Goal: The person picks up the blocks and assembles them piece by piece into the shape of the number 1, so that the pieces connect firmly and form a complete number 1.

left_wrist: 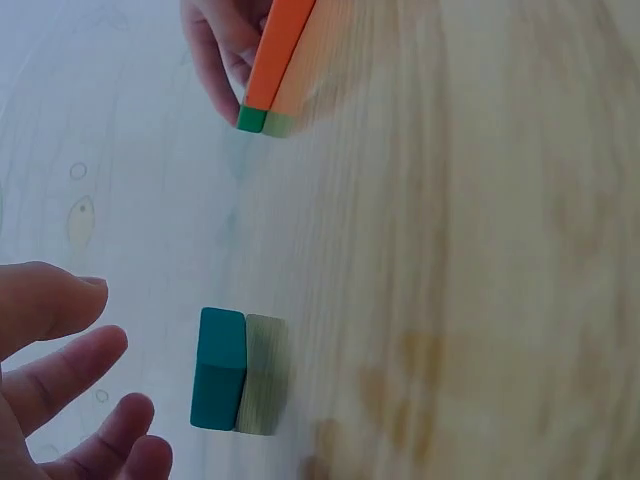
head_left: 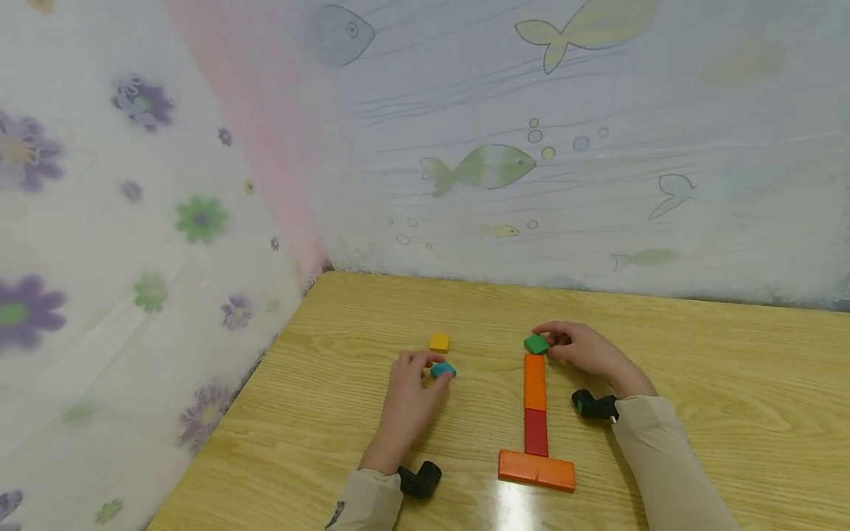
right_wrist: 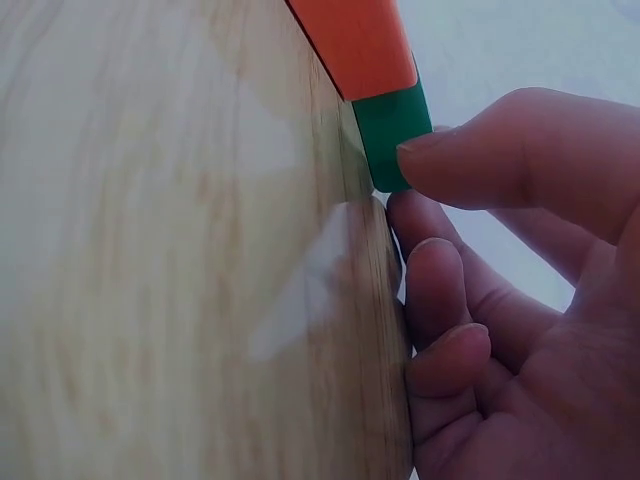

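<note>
My right hand pinches a small green block at the far end of a line of flat blocks. In the right wrist view the thumb presses on the green block's edge, close against the orange block. A red block follows nearer to me, then a crosswise orange block at the bottom. My left hand is around a small blue block; the left wrist view shows its fingers spread and apart from that block, which rests on the table.
A yellow square block lies just beyond the left hand. Black wrist cameras stick out beside the left sleeve and right sleeve. The wooden table meets a fish-patterned wall covering at the back.
</note>
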### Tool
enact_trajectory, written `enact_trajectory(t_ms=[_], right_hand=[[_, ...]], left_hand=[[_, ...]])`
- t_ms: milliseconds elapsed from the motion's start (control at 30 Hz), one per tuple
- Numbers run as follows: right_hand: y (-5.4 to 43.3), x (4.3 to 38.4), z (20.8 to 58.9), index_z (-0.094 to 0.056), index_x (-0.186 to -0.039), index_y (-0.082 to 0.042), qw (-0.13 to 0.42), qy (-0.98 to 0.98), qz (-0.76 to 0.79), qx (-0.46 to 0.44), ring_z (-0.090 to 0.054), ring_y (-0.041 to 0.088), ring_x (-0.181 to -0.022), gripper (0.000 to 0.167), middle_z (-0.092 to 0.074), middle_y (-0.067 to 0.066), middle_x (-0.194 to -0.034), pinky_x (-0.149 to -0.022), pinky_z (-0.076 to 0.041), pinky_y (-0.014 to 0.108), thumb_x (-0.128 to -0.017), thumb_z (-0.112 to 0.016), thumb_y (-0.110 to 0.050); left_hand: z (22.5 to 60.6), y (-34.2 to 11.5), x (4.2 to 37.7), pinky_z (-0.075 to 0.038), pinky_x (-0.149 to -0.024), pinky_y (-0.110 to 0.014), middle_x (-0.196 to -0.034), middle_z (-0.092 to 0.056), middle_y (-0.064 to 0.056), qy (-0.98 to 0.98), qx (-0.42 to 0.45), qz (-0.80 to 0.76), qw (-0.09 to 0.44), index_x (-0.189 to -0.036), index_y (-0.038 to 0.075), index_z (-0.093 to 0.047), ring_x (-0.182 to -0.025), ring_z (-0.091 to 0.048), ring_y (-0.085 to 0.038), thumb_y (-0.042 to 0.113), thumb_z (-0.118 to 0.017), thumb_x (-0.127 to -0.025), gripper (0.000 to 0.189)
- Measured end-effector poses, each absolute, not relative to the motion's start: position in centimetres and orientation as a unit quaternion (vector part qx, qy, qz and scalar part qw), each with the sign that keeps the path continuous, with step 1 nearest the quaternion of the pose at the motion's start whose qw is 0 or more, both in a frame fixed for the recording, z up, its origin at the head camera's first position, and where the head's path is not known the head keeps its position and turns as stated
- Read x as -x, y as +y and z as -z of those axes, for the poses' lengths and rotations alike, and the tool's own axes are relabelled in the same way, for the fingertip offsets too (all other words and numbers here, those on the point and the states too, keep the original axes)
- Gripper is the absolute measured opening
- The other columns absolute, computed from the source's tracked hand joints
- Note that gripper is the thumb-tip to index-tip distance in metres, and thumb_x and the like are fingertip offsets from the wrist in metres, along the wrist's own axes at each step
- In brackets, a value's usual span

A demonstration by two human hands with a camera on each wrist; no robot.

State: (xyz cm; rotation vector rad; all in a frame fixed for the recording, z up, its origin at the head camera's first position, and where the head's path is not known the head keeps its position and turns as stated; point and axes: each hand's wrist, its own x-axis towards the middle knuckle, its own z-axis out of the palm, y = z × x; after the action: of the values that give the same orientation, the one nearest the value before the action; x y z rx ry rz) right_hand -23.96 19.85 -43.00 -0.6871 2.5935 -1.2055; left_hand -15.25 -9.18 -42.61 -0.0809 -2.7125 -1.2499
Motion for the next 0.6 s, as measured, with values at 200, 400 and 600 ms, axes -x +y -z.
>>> enact_trajectory(t_ms=[200, 400, 600], right_hand=[[19.7, 24.0, 43.1, -0.052, -0.122, -0.005, 0.115, 0.884, 0.401, 0.212, -0.045, 0.022, -0.078, 0.037, -0.053, 0.009, -0.097, -0.066, -0.039, 0.032, -0.085, -0.052, -0.004], [19.6, 24.1, 42.9, -0.052, -0.122, -0.004, 0.116, 0.883, 0.401, 0.212, -0.045, 0.021, -0.078, 0.037, -0.053, 0.01, -0.098, -0.066, -0.04, 0.032, -0.085, -0.052, -0.004], [19.7, 24.1, 43.0, -0.052, -0.122, -0.004, 0.113, 0.887, 0.394, 0.212, -0.045, 0.02, -0.078, 0.037, -0.053, 0.009, -0.098, -0.066, -0.04, 0.031, -0.085, -0.052, -0.004]], left_hand=[[42.9, -9.4, 15.1, -0.039, -0.079, -0.04, -0.111, -0.05, -0.002, -0.915, 0.048, 0.395, 0.071, -0.114, 0.017, -0.06, -0.1, -0.042, -0.024, 0.031, -0.059, -0.086, 0.032], [43.5, -9.7, 15.2, -0.035, -0.079, -0.039, -0.116, -0.05, -0.004, -0.934, 0.068, 0.348, 0.052, -0.119, 0.019, -0.059, -0.097, -0.039, -0.024, 0.034, -0.058, -0.086, 0.036], [43.8, -9.7, 15.2, -0.036, -0.081, -0.04, -0.115, -0.051, -0.005, -0.938, 0.098, 0.329, 0.055, -0.12, 0.018, -0.058, -0.096, -0.043, -0.026, 0.029, -0.059, -0.086, 0.035]])
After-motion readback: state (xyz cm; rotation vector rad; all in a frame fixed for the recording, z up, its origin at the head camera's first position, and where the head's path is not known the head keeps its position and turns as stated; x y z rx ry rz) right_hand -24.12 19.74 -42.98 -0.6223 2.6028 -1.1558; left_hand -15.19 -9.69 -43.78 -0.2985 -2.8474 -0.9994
